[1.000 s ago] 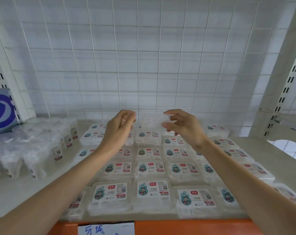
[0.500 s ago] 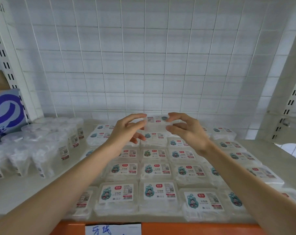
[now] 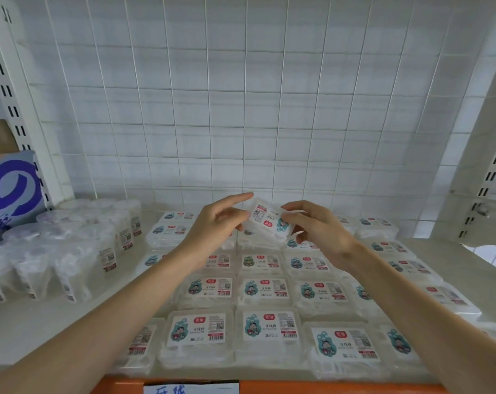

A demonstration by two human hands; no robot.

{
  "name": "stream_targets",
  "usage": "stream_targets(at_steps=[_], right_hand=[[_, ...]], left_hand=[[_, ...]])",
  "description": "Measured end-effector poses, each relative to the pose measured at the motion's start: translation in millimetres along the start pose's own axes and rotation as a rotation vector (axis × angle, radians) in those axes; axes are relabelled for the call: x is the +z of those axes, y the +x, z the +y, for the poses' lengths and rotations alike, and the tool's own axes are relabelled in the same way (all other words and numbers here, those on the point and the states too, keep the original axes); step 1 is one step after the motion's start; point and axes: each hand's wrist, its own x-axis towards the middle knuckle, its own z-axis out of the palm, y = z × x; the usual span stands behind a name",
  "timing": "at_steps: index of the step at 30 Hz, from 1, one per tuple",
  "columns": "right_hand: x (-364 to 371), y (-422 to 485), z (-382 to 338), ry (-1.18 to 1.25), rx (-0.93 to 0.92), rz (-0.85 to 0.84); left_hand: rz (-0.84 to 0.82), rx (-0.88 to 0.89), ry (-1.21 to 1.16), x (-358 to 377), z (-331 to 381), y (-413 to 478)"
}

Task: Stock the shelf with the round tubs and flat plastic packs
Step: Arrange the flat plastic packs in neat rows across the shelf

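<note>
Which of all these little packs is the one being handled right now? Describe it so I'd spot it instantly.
Start at the white shelf covered in rows of flat labelled packs. Above the back rows, the left hand and right hand grip the raised pack between them. Unlike its neighbours lying flat, it is tilted in the air, barcode uppermost.
</note>
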Motion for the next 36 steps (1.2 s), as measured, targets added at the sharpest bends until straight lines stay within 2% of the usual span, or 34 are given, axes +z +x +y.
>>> stream_targets(at_steps=[4, 8, 13, 16, 19, 22, 25, 27, 36], right_hand=[[-2, -1, -1, 0.057, 0.0, 0.0], [-1, 1, 2, 0.143, 0.018, -0.013], [4, -1, 4, 0.137, 0.048, -0.121], [5, -1, 3, -0.004, -0.008, -0.136], [6, 0, 5, -0.246, -0.086, -0.035], [6, 0, 7, -0.382, -0.23, 0.036], [2, 0, 6, -0.552, -0.403, 0.028], [1, 0, 5, -0.658, -0.449, -0.005], [2, -3, 3, -0.598, -0.376, -0.034]], left_hand=[[-0.002, -0.032, 0.046, 2, 0, 0], [-0.12, -0.06, 0.082, 4, 1, -3], [-0.135, -0.02, 0.135, 7, 2, -4], [-0.118, 0.011, 0.145, 4, 0, -3], [-0.095, 0.021, 0.172, 1, -2, -1], [-0.093, 0.006, 0.189, 3, -2, -2], [-0.044, 0.004, 0.16, 5, -4, 0], [-0.016, 0.003, 0.154, 4, -5, 1], [-0.029, 0.012, 0.222, 2, -9, 1]])
